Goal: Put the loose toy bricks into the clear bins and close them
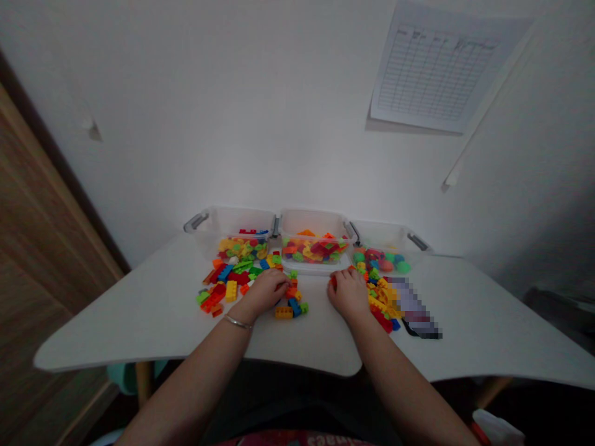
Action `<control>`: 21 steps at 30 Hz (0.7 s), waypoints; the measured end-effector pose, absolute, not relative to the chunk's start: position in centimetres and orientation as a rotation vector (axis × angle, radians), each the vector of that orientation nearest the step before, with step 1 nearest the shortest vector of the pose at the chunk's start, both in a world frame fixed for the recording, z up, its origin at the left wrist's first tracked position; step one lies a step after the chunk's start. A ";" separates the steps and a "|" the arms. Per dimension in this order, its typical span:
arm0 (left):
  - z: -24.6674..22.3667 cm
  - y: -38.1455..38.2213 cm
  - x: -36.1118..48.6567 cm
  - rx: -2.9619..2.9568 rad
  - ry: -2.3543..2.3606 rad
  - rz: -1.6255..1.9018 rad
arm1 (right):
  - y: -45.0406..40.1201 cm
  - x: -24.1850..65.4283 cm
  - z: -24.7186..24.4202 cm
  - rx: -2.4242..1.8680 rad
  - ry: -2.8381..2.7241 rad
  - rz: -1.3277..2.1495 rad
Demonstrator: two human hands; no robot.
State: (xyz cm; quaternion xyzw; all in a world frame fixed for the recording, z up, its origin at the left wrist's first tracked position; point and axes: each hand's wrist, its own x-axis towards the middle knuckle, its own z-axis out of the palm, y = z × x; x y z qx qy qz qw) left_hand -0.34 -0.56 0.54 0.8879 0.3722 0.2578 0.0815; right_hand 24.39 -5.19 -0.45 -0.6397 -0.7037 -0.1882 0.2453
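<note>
My left hand (266, 291) curls over loose toy bricks left of the table's middle, its fingertips beside orange and green pieces. Whatever its bent fingers hold is hidden. Close to its wrist lie a yellow brick (283, 313) and a blue brick (294, 306). On the right, my right hand (349, 292) rests low over the tabletop with closed fingers, and a red brick (333, 282) shows at their inner side. Yellow bricks (382, 298) are heaped just right of that hand. Another pile, with a yellow brick (231, 291) in front, spreads to the left.
Three clear bins stand along the wall: the left bin (242, 220), the middle bin (316, 223) and the right bin (383, 234), all with colourful pieces inside. A phone with a blurred screen (416, 308) lies on the white table (483, 322). A printed sheet (437, 74) hangs above.
</note>
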 end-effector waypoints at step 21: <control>0.4 -0.4 -0.3 2.620 1.107 0.790 | -5.6 23.2 -0.2 -1.405 -2.326 -0.278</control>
